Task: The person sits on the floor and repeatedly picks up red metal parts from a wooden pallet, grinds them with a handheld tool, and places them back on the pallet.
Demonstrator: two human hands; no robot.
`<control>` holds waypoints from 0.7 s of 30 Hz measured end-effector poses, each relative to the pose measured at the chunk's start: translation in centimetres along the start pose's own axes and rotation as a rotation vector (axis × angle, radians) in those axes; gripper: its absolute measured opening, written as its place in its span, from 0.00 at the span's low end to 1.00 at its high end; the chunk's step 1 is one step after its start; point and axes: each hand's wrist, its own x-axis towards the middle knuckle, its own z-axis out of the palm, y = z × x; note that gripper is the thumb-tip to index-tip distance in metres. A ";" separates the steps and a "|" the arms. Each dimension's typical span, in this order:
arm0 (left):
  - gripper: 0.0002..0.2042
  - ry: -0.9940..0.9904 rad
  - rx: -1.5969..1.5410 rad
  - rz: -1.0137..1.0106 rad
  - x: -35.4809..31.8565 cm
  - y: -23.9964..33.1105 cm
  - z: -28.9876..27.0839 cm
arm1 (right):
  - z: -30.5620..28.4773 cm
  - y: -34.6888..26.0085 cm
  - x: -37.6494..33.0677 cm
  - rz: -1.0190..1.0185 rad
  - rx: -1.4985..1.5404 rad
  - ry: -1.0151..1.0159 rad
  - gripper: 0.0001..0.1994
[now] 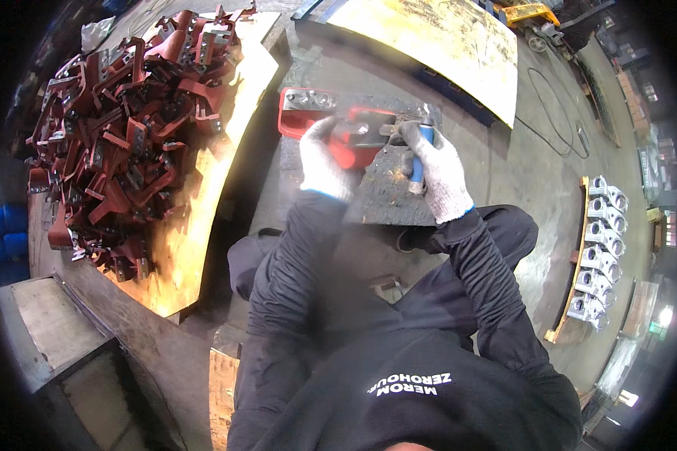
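My left hand (pixel 326 161), in a white knit glove, is closed on a red metal bracket (pixel 297 122). The bracket has a grey end plate with holes and lies on a dark, worn work surface (pixel 390 197) in front of me. On the right, my other gloved hand (pixel 442 169) wraps round a blue cylindrical hand tool (pixel 417 173) with metal ends. The tool stands beside the bracket's right end. My fingers hide part of it, so its exact kind cannot be made out.
To the left, a large heap of red metal brackets (pixel 128 143) lies on a wooden board (pixel 174 274). A pale-topped table (pixel 429 45) stands ahead. Several silver castings (pixel 600 252) line a pallet at right. A thin cable (pixel 557 98) loops on the floor.
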 end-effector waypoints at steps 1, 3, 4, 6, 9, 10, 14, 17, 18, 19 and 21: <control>0.15 0.001 0.016 0.030 0.0 0.0 0.1 | -0.3 0.0 -0.1 -0.022 -0.060 0.037 0.19; 0.13 -0.073 0.040 0.037 0.7 0.0 -1.0 | -0.2 -0.3 -0.4 -0.162 -0.108 0.011 0.19; 0.13 -0.074 0.059 0.004 0.5 -0.1 -0.8 | 0.4 -0.2 -0.6 -0.247 -0.088 0.005 0.20; 0.12 -0.020 0.131 -0.034 -1.4 -0.2 0.6 | 0.9 -0.9 -1.2 -0.352 -0.176 -0.004 0.20; 0.13 -0.042 0.101 -0.062 -1.2 -0.6 0.0 | 1.0 -0.9 -0.7 -0.319 -0.208 -0.046 0.20; 0.14 -0.045 0.099 -0.073 -1.0 -0.6 -0.3 | 1.2 -1.2 -1.0 -0.303 -0.184 -0.031 0.18; 0.14 -0.046 0.050 -0.099 0.6 -0.8 -1.4 | 1.7 -1.5 -1.5 -0.183 -0.026 -0.035 0.16; 0.17 -0.027 0.060 -0.081 0.3 -1.0 -1.3 | 1.4 -0.9 -0.9 -0.178 -0.078 -0.038 0.16; 0.18 -0.019 0.077 -0.070 0.2 -1.0 -1.2 | 1.3 -0.8 -0.9 -0.181 -0.080 -0.031 0.16; 0.18 -0.014 0.080 -0.068 0.2 -0.9 -1.3 | 1.4 -0.7 -0.9 -0.185 -0.082 -0.026 0.16; 0.19 -0.003 0.086 -0.064 0.4 -0.8 -1.3 | 1.2 -0.8 -0.9 -0.186 -0.072 -0.047 0.17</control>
